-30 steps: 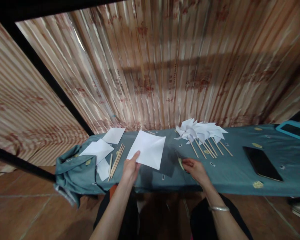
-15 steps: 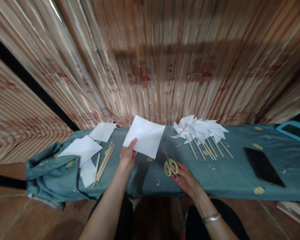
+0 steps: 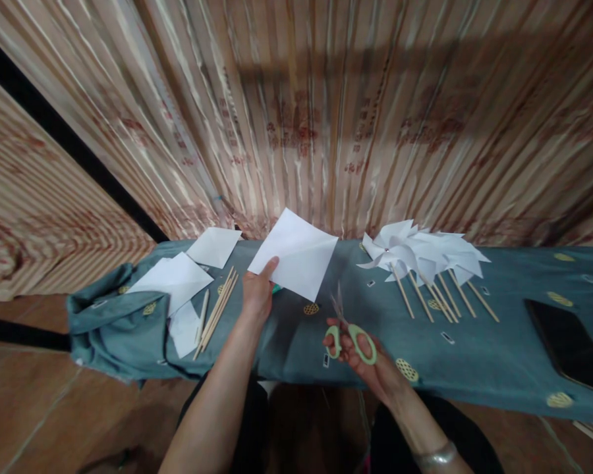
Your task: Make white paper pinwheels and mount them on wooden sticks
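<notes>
My left hand [image 3: 259, 289] pinches a square sheet of white paper [image 3: 299, 253] by its near-left corner, thumb on top, holding it above the cloth. To the right and nearer to me, my right hand [image 3: 358, 355] holds scissors [image 3: 352, 336] with light green handles. Their blades point away from me, slightly parted, just short of the paper's near corner and apart from it. Several white paper pinwheels [image 3: 400, 250] on wooden sticks lie overlapping to the right. Left of my left hand, several wooden sticks [image 3: 218, 313] lie beside more white paper sheets [image 3: 182, 280].
A teal patterned cloth [image 3: 291, 349] covers the long narrow table and bunches up at its left end. On the right lies a black phone [image 3: 570, 345]. A striped curtain [image 3: 296, 118] hangs directly behind the table, and a black pole [image 3: 79, 145] slants across the left.
The scissors have turned in my right hand and their handles have spread, parting the blades. The paper stays in my left hand. The view has shifted left, taking the blue-framed object out of sight.
</notes>
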A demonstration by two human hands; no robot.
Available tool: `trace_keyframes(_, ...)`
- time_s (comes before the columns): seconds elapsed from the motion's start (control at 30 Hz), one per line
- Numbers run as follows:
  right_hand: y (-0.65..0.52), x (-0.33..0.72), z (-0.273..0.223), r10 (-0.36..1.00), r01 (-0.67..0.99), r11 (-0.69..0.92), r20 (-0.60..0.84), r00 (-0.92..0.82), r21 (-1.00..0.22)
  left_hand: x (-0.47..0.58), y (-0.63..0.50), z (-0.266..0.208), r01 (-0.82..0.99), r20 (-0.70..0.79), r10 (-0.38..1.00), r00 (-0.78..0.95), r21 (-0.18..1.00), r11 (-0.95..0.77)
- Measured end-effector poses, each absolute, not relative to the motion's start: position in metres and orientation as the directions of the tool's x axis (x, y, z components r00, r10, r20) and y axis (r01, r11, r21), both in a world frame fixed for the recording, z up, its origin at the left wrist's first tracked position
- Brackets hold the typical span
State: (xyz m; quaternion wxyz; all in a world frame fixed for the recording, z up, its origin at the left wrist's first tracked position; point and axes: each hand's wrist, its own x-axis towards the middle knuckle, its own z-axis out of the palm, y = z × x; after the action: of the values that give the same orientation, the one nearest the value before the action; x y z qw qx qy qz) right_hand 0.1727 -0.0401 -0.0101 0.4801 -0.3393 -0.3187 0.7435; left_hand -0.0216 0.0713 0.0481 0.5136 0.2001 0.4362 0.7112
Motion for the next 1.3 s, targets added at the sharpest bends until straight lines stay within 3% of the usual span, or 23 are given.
trace_keyframes(0.23,-0.046,0.174,-0.013,0.937,-0.293,-0.258,-0.164,-0.309,-0.921,-0.018,0.070,0.045,-0.561,-0.131,0.926,-0.353,0.822,-0.098)
trace_keyframes(1.3,-0.043,0.174,-0.012,0.957,-0.202,-0.234,-0.188,-0.221,-0.951,0.001,0.064,0.039,-0.570,-0.144,0.946,-0.292,0.820,-0.051)
